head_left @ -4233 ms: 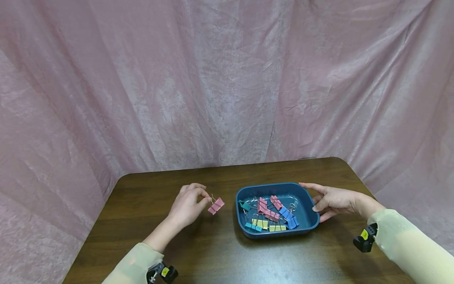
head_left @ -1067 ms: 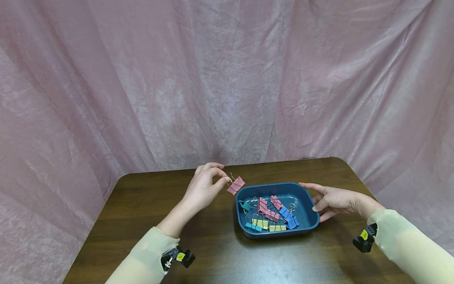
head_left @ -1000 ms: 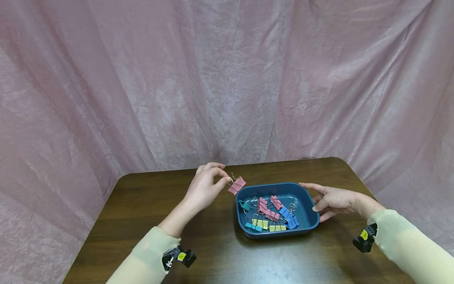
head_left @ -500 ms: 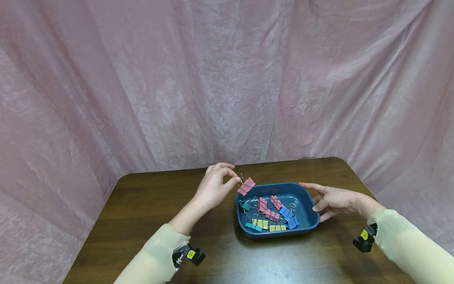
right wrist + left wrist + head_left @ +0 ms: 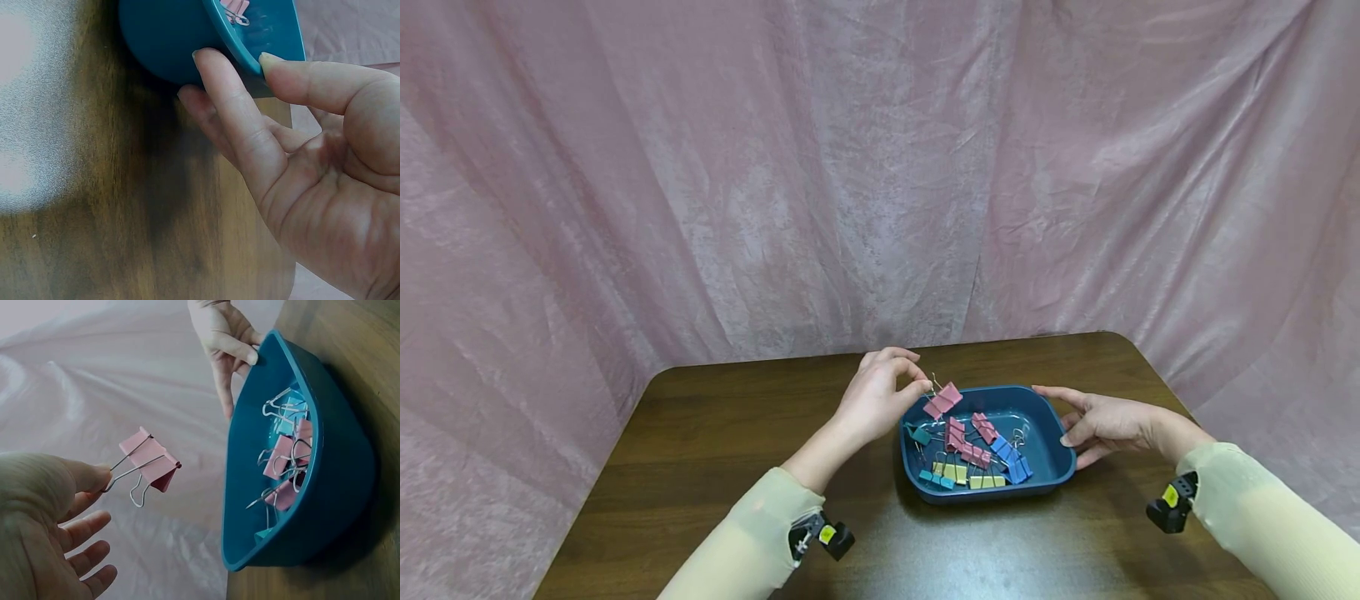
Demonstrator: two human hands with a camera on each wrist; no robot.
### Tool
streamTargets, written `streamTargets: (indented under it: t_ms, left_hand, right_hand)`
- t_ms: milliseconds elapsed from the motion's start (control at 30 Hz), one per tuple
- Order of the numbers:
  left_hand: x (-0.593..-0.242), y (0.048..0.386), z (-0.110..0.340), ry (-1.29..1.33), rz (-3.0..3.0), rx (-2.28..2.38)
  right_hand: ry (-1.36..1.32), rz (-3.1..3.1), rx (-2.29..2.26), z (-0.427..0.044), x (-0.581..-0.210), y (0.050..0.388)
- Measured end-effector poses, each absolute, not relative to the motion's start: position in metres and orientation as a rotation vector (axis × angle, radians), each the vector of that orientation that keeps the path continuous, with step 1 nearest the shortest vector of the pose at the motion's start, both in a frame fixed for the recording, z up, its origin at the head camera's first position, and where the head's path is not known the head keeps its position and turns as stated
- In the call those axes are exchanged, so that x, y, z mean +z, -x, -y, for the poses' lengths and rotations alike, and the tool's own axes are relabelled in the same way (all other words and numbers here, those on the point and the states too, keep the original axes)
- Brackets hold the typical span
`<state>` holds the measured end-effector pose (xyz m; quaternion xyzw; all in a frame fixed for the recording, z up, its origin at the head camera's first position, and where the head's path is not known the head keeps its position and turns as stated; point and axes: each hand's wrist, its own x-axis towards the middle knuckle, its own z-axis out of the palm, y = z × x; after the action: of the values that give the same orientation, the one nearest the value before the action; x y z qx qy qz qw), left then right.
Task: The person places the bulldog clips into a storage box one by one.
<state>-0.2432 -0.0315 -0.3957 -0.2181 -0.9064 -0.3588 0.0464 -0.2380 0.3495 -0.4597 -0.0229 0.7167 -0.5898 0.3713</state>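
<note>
Between thumb and index finger, my left hand (image 5: 880,396) pinches a pink binder clip (image 5: 943,401) by one wire handle. The clip hangs over the back left part of a blue plastic tray (image 5: 992,497). In the left wrist view, the held binder clip (image 5: 150,457) stands apart from the tray wall, the other fingers of that hand loosely bent. My right hand (image 5: 1108,423) grips the tray's right end. Its thumb lies on the rim and other fingers lie against the outer wall, as the right wrist view shows.
Inside the tray lie several binder clips: pink (image 5: 976,455), blue (image 5: 1012,461), yellow (image 5: 987,482) and teal (image 5: 936,480). The tray rests on a brown wooden table (image 5: 700,467). A pink curtain (image 5: 865,175) hangs behind the table's back edge.
My left hand has carried the pink binder clip rightward, from beside the tray to above its back left part. My right hand and the tray have kept their place.
</note>
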Motion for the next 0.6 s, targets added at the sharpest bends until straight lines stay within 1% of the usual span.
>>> streamTargets:
  t_ms: [600]
  left_hand:
    - [-0.406, 0.247, 0.002, 0.724, 2.849, -0.992]
  right_hand:
    - [0.055, -1.839, -1.518, -0.349, -0.459, 0.238]
